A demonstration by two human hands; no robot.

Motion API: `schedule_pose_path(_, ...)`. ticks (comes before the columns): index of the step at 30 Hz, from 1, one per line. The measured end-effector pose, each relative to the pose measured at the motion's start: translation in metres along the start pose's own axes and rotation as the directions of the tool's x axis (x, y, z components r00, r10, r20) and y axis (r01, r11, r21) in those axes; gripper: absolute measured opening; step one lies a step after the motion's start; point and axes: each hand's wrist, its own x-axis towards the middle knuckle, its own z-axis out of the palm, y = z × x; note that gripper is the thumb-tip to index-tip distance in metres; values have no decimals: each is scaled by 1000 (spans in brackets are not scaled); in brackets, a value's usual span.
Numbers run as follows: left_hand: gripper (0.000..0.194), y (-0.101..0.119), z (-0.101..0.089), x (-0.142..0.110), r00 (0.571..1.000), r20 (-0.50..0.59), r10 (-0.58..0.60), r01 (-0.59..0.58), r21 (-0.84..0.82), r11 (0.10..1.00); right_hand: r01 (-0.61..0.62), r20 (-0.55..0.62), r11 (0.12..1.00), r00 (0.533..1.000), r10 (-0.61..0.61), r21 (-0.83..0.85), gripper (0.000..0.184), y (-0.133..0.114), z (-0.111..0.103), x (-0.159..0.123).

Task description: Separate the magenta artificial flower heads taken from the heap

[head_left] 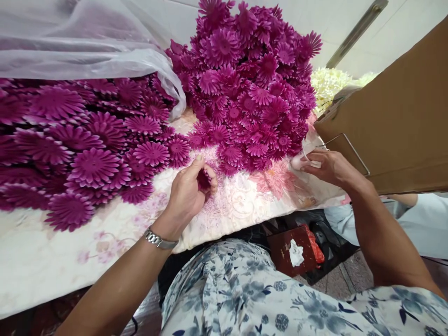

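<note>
Clear plastic bag [70, 42] spills magenta fabric flower petals [94, 165] onto floral-cloth surface [245, 200]. Left hand [187, 193] grip closed on one magenta petal piece [204, 179]; right hand [329, 165] pinches small pale piece [298, 162]. Brown cardboard box [395, 116] stands right.

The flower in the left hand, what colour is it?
Magenta purple, like the piles around it. The flower sits in the left hand; the head view shows it.
</note>
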Motion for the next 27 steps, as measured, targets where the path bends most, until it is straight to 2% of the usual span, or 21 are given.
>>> schedule_pose_path(3,40,-2,1,1,999,9,-31,31,-93,995,80,162,997,984,-77,-14,34,5,4,2)
schedule_pose_path(5,44,-2,1,2,997,60,-56,66,-180,981,91,170,995,982,-85,-30,42,7,7,4)
schedule_pose_path(8,55,-1,-1,3,980,181,-83,123,-225,966,95,164,993,983,-83,-69,53,10,7,4)
schedule_pose_path(10,59,2,-3,2,974,210,-89,142,-255,956,75,152,995,986,-65,-64,57,12,3,2)
schedule_pose_path(12,58,4,-5,0,974,207,-88,146,-281,949,39,71,997,997,-34,-68,60,12,-4,-2)
schedule_pose_path(14,56,6,-6,-4,977,195,-88,144,-296,944,20,-109,988,993,-36,-151,61,6,-11,-9)
schedule_pose_path(15,56,6,-7,-7,978,192,-86,142,-302,943,20,-212,978,975,-64,-206,57,-1,-13,-12)
schedule_pose_path(17,55,4,-7,-11,978,191,-84,143,-321,936,57,-351,967,925,-144,-246,40,-26,-14,-18)
schedule_pose_path(18,54,3,-6,-13,978,190,-83,143,-332,932,103,-390,970,902,-184,-220,27,-44,-12,-20)
schedule_pose_path(19,53,1,-5,-16,978,189,-84,146,-344,928,169,-375,978,905,-202,-118,16,-65,-8,-21)
schedule_pose_path(20,51,-1,-4,-18,978,189,-88,151,-355,923,245,-352,969,909,-224,16,16,-88,-2,-21)
schedule_pose_path(21,50,-4,-1,-21,979,184,-92,155,-365,918,349,-365,926,889,-278,143,19,-111,5,-20)
schedule_pose_path(23,47,-9,4,-27,977,179,-112,173,-377,910,482,-340,832,858,-385,274,26,-155,25,-17)
schedule_pose_path(25,46,-14,8,-32,976,167,-142,194,-357,914,591,-382,769,788,-484,245,30,-188,49,-13)
schedule_pose_path(27,46,-17,8,-36,979,131,-155,189,-311,931,615,-368,772,763,-532,159,36,-209,71,-13)
